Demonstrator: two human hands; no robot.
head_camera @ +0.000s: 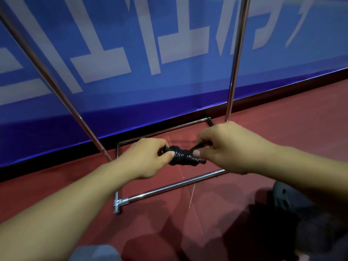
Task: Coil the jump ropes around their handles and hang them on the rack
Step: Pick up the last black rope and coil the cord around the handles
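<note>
— Why are you holding the bundle out in front of you, not down on the floor?

— I'm keeping the jump rope (pixel 183 157) up in the air, just above the base bars of the rack (pixel 169 187), so the cord has room to go round. My left hand (pixel 148 159) is curling around one end of the bundle, thumb pressing on the black coils, so I judge the wraps are staying put because of that grip.

— And the other hand?

— My right hand (pixel 224 147) is pinching a short stretch of cord that is leading away from the coils. It looks taut, and I think that tension is what is keeping the winding snug against the handles.

— Can you see the handles themselves?

— Barely. A dark end is sticking out on each side, but the cord is covering most of them, so I cannot tell how they are lying.

— How far along are you?

— Most of the cord seems to be wound already. I'm judging the tail needs tucking next, and then the bundle goes up on the rack, whose two poles are rising in front of the blue banner (pixel 131 53). Nothing is hanging in the part I can see.
</note>
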